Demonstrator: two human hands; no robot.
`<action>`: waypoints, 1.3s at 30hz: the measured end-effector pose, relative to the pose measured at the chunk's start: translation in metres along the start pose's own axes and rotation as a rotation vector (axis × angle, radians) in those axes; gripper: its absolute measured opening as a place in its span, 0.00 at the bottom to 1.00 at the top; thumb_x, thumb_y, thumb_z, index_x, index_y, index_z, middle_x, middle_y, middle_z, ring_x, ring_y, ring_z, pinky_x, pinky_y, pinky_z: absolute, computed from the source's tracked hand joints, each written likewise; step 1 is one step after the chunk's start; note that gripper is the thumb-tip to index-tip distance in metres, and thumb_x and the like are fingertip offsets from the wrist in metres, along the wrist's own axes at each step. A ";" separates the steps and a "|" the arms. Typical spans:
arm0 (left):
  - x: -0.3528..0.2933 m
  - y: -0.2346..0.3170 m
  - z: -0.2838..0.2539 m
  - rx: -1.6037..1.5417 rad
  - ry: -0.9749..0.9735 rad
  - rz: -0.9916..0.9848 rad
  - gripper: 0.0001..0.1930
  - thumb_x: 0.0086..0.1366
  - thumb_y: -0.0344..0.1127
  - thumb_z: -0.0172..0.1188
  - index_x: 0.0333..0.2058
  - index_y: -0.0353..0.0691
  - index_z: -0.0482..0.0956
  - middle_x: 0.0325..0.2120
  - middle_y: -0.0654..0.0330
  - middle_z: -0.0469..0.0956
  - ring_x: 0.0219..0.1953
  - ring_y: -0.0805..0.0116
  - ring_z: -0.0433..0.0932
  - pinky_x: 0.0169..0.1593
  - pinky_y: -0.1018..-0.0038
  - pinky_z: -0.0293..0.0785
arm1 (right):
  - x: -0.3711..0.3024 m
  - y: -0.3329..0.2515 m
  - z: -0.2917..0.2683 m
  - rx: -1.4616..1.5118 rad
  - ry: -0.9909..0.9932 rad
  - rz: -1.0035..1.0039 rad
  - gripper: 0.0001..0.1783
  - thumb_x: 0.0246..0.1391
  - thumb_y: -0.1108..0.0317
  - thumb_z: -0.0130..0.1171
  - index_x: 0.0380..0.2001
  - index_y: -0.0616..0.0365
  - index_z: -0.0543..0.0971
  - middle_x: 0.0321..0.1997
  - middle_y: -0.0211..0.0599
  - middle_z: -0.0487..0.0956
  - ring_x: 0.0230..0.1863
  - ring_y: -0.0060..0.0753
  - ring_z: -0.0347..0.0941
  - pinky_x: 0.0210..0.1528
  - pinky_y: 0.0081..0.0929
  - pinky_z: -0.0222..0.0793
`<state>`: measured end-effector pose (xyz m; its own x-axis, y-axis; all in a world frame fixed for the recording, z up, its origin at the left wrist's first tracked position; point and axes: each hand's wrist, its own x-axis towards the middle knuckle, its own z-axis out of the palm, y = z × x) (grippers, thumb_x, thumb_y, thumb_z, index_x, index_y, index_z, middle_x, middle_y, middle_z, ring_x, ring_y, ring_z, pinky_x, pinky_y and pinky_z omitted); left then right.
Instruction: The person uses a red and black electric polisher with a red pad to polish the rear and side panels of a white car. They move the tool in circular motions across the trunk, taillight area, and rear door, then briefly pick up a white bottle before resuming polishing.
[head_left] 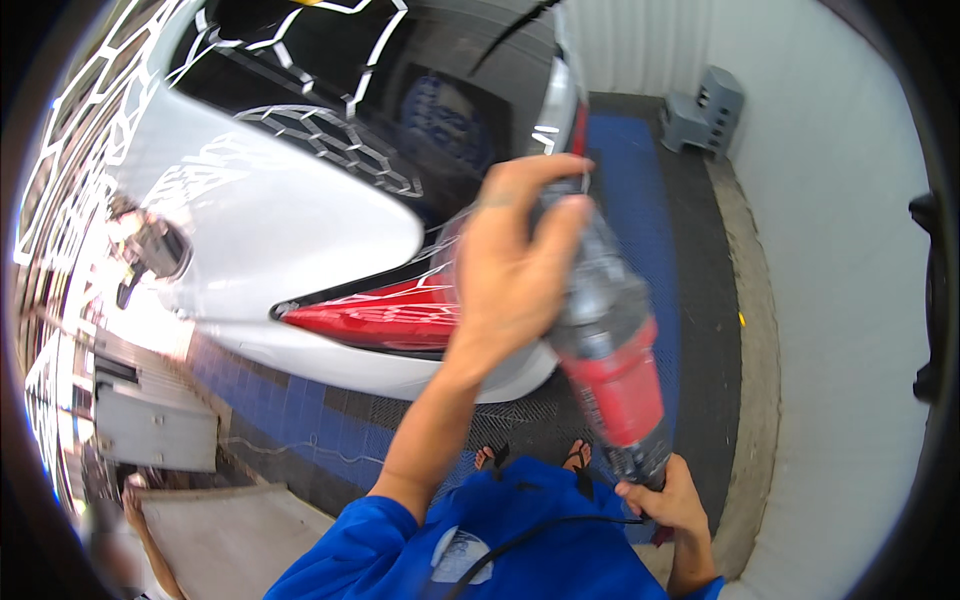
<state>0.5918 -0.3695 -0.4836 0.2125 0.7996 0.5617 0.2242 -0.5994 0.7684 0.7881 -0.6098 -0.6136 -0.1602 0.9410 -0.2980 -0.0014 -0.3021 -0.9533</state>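
Note:
With both hands I hold a red and dark grey power polisher, slanting from the car's rear corner down toward my right side. My left hand is closed over its front end, fingers curled around the top. Its rear end is gripped by my right hand, near my waist. The tool's front is blurred and partly behind my left hand, so I cannot tell if it touches the car. Just left of it are the red tail light and white body of the car. Dark rear glass reflects hexagonal lamps.
Grey plastic step stools stand by the pale wall at the right. A black cord crosses my blue shirt. Blue and black tiles cover the floor. At lower left are a pale cabinet and another person's arm.

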 end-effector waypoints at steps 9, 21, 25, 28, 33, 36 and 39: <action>0.014 -0.014 0.065 0.168 -0.062 0.086 0.13 0.69 0.36 0.59 0.50 0.41 0.81 0.48 0.46 0.78 0.39 0.40 0.83 0.42 0.51 0.80 | 0.066 0.080 -0.014 0.430 0.031 -0.051 0.27 0.57 0.62 0.73 0.45 0.75 0.74 0.18 0.37 0.72 0.13 0.31 0.70 0.17 0.31 0.69; -0.059 -0.007 -0.025 -0.009 -0.009 0.280 0.27 0.59 0.36 0.74 0.57 0.41 0.80 0.50 0.50 0.77 0.42 0.52 0.84 0.42 0.63 0.83 | 0.040 0.155 0.073 0.018 0.362 -0.230 0.19 0.53 0.75 0.71 0.46 0.71 0.77 0.25 0.38 0.78 0.22 0.30 0.74 0.25 0.30 0.71; -0.078 -0.015 -0.070 -0.097 -0.045 0.277 0.26 0.57 0.34 0.75 0.55 0.41 0.82 0.52 0.51 0.79 0.47 0.53 0.85 0.45 0.64 0.84 | 0.040 0.167 0.112 -0.179 0.356 -0.186 0.22 0.49 0.72 0.74 0.46 0.68 0.79 0.29 0.40 0.81 0.27 0.36 0.79 0.32 0.32 0.75; -0.098 -0.018 -0.106 -0.243 -0.092 0.178 0.24 0.57 0.31 0.75 0.53 0.36 0.83 0.51 0.46 0.82 0.50 0.52 0.85 0.57 0.59 0.80 | 0.038 0.161 0.142 -0.272 0.375 -0.201 0.24 0.46 0.70 0.76 0.46 0.67 0.80 0.32 0.42 0.83 0.31 0.40 0.82 0.38 0.34 0.77; -0.121 -0.042 -0.167 -0.247 -0.037 0.106 0.23 0.59 0.31 0.72 0.51 0.31 0.78 0.42 0.40 0.86 0.49 0.50 0.87 0.67 0.52 0.70 | 0.052 0.137 0.187 -0.379 0.390 -0.313 0.27 0.40 0.66 0.79 0.45 0.63 0.82 0.37 0.44 0.86 0.38 0.46 0.87 0.47 0.37 0.82; -0.132 -0.057 -0.193 -0.341 0.216 0.039 0.18 0.62 0.35 0.69 0.47 0.29 0.81 0.37 0.45 0.88 0.41 0.53 0.89 0.63 0.50 0.76 | 0.070 0.114 0.205 -0.535 0.355 -0.406 0.30 0.36 0.62 0.76 0.45 0.63 0.83 0.38 0.46 0.87 0.36 0.50 0.86 0.41 0.39 0.82; -0.142 -0.072 -0.220 -0.300 0.529 -0.100 0.22 0.69 0.49 0.61 0.46 0.33 0.76 0.28 0.49 0.83 0.33 0.53 0.87 0.63 0.47 0.74 | 0.088 0.090 0.222 -0.701 0.283 -0.405 0.31 0.35 0.61 0.76 0.46 0.62 0.82 0.35 0.45 0.86 0.33 0.50 0.84 0.36 0.40 0.80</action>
<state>0.3367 -0.4319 -0.5511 -0.3140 0.8077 0.4991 -0.0751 -0.5452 0.8350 0.5544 -0.5879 -0.7141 -0.0263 0.9868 0.1599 0.6199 0.1416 -0.7718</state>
